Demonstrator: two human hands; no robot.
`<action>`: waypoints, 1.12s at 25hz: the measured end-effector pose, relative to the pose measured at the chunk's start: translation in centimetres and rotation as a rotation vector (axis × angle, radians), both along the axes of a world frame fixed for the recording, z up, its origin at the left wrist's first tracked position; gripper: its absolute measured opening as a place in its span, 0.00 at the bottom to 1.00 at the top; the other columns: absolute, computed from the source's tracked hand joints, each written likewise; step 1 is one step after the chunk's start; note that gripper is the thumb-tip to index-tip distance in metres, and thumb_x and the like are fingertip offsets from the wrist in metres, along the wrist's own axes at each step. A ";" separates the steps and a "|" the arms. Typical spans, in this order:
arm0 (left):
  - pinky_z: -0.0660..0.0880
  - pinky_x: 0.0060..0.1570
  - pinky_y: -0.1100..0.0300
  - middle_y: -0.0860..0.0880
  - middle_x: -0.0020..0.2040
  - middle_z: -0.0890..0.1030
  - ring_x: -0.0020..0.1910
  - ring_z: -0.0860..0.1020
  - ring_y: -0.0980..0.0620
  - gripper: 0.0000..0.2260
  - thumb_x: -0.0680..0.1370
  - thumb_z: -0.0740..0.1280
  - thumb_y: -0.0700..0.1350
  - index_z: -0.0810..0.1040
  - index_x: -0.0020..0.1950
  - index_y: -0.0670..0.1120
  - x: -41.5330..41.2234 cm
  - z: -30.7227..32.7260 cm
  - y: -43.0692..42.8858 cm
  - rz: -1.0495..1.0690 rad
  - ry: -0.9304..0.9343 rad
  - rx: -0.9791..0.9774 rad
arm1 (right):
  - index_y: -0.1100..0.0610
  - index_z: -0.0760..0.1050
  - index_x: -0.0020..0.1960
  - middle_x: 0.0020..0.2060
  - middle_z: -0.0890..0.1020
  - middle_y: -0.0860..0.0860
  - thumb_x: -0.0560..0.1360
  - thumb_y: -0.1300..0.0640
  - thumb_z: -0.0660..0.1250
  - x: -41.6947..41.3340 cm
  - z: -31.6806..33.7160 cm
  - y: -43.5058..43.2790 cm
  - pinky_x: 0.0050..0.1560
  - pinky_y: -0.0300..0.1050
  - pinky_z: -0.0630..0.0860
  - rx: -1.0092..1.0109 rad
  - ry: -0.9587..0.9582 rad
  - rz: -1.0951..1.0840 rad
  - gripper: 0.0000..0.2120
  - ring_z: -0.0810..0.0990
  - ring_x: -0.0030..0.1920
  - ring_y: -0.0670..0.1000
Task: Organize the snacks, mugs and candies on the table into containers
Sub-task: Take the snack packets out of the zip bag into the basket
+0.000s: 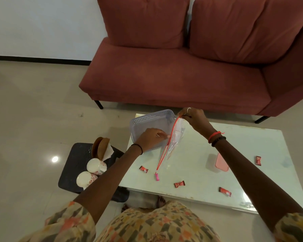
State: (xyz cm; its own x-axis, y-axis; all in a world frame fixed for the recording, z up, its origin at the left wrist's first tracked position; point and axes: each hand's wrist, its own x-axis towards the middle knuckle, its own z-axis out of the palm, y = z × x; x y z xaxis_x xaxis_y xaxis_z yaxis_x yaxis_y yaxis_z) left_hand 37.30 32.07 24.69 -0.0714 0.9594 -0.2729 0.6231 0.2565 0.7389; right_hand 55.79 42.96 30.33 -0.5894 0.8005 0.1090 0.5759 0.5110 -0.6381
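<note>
White table (243, 142): left hand (150, 137), right hand (193, 118) each pinch zip bag (175, 138) rim; contents perhaps candy, unclear.

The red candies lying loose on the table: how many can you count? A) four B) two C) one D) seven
A: four red-wrapped candies lie scattered on the white table, while both hands hold the clear zip bag.
</note>
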 end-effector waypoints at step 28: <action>0.79 0.45 0.59 0.40 0.43 0.83 0.39 0.80 0.49 0.08 0.75 0.68 0.43 0.75 0.46 0.38 -6.6 -2.5 -2.4 0.398 -0.030 0.182 | 0.65 0.78 0.50 0.47 0.81 0.61 0.71 0.68 0.67 -7.5 -10.4 -9.8 0.46 0.47 0.78 0.060 -0.596 0.156 0.08 0.80 0.50 0.59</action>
